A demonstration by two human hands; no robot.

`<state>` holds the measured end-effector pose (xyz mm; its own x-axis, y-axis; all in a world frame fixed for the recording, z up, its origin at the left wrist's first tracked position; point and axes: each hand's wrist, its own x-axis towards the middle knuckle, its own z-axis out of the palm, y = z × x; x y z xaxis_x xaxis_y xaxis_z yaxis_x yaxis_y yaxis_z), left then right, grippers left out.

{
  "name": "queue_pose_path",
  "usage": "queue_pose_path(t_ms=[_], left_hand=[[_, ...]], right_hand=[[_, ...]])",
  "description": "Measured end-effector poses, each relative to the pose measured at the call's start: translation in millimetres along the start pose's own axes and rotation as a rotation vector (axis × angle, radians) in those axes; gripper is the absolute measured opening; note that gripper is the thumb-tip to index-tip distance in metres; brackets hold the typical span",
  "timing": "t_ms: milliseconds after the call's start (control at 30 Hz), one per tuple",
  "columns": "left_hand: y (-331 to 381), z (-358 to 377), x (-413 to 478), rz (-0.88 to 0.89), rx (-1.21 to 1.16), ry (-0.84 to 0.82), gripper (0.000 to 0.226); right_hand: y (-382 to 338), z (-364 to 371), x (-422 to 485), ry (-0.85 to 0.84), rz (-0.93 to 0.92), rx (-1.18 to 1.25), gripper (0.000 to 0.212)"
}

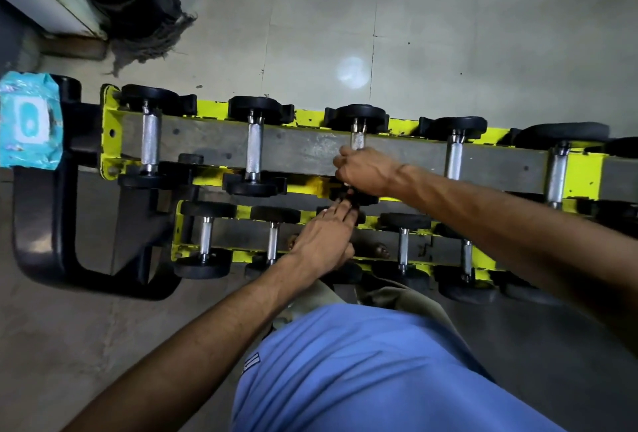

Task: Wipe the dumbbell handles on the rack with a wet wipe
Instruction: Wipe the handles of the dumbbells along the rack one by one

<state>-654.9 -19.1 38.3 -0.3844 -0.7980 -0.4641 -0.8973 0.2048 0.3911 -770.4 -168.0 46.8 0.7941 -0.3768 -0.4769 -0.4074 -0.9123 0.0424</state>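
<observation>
Right hand (366, 173) is clamped round the dumbbell handle (357, 137) on the upper tier of the rack (214, 110). Fingers are curled fully over the near part of the bar, back of hand up, and only the far end of the knurled steel shows past the knuckles. Can't tell whether a wet wipe is inside that grip, since the palm and fingers cover it. Left hand (324, 238) sits just below the right one, fingers straight and close together, tips touching the near black head (371, 199) of the same dumbbell. It holds nothing. Left wrist lies across the lower tier, between lower handle A (272, 242) on its left and lower handle B (402, 245) on its right. On the upper tier, left neighbour handle (253, 148) is just left of the right hand, and right neighbour handle (454, 160) sits just beyond the right forearm. Both are bare, untouched. Wipe pack (29, 121), teal with a white label, lies far left of both hands, on the black end frame (34, 224) of the rack. Mop (152, 31) is on the tiled floor beyond the hands, up and to the left. Blue shirt (345, 362) is below both forearms.
</observation>
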Motion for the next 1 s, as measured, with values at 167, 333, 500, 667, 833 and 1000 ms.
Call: queue_pose_path(t_ms=[167,333,500,667,833,1000], left_hand=[[-3,-10,1,-0.032,-0.088,0.045,0.069],[24,-16,8,-0.02,-0.095,0.118,0.07],[86,-6,45,0.026,-0.079,0.149,0.069],[167,23,80,0.014,-0.054,0.081,0.081],[204,48,100,-0.093,0.037,0.011,0.09],[219,44,102,-0.143,0.055,-0.011,0.091]], right_hand=[[-8,30,-33,0.283,0.174,0.3,0.017],[17,58,-84,0.54,0.52,0.911,0.005],[79,90,-146,0.598,0.667,0.841,0.01],[117,110,-172,0.477,0.485,0.523,0.029],[122,126,-188,0.327,0.154,0.211,0.043],[148,107,-186,0.295,0.091,0.111,0.03]])
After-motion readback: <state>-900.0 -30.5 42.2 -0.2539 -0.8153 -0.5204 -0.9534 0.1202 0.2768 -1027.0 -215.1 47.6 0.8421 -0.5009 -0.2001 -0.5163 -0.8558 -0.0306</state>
